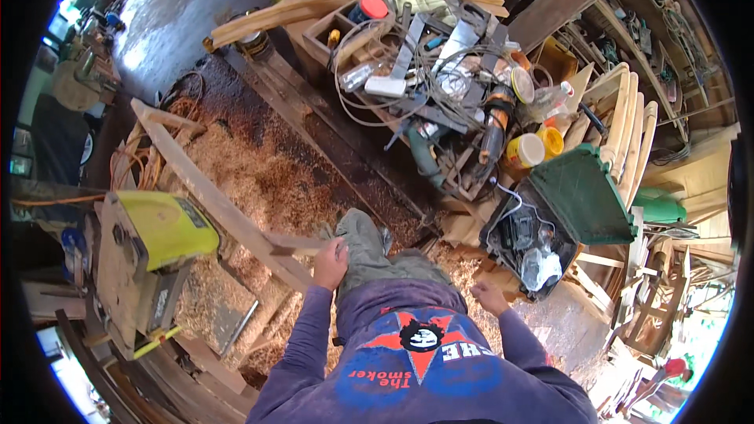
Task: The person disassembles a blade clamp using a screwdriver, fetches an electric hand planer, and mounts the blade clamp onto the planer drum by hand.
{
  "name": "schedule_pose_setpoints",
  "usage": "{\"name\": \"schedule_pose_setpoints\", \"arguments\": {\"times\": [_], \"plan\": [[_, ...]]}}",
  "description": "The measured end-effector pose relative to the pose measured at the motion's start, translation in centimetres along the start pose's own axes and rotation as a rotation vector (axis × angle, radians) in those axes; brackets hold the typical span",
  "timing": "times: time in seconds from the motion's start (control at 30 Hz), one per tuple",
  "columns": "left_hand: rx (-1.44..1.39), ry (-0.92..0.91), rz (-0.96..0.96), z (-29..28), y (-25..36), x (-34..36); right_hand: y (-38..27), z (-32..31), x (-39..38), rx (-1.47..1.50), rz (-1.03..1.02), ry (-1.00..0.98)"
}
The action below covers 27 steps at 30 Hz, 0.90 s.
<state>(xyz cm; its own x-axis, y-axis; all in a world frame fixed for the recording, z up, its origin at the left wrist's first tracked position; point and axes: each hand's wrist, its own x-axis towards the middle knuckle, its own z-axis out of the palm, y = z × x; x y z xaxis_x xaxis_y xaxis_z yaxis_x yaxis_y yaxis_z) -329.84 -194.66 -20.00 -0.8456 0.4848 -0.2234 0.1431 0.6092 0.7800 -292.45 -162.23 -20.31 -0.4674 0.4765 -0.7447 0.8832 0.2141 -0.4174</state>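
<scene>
My left hand (331, 263) is curled closed beside my trouser leg (361, 243), at the end of a short crosspiece of an angled wooden frame (208, 180); what its fingers hold is hidden. The frame leans over a heap of wood shavings (204, 153), left of my legs. My right hand (488, 295) hangs low at my right side, fingers loosely bent and apart, holding nothing. It is nearest an open green tool case (585, 196) with dark contents and clear plastic inside.
A yellow planer machine (173, 232) stands at left. Ahead, a bench holds a jumble of tools (424, 86), cables, jars and a green power tool. Curved wooden pieces (624, 126) stand at right. An orange cord (126, 161) and a long beam (298, 110) cross the floor area.
</scene>
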Motion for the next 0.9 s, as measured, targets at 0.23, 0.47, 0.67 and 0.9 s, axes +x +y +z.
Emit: {"name": "schedule_pose_setpoints", "arguments": {"times": [0.23, 0.47, 0.67, 0.9], "plan": [[0.217, 0.122, 0.473, -3.2, 9.1, 17.5, -17.0, -4.5, -0.4, 0.937, -0.008, -0.007], [-0.076, 0.137, 0.822, 0.4, 25.4, 38.7, -30.2, -7.6, 1.4, 0.640, -0.110, 0.305], [0.697, -0.009, 1.205, 12.5, 30.2, 60.7, -31.9, -3.0, -1.5, 0.231, 0.050, 0.464], [0.932, -0.045, 1.075, 20.8, 28.1, 69.7, -23.9, 13.0, -12.7, 0.203, 0.753, 0.552]]}}
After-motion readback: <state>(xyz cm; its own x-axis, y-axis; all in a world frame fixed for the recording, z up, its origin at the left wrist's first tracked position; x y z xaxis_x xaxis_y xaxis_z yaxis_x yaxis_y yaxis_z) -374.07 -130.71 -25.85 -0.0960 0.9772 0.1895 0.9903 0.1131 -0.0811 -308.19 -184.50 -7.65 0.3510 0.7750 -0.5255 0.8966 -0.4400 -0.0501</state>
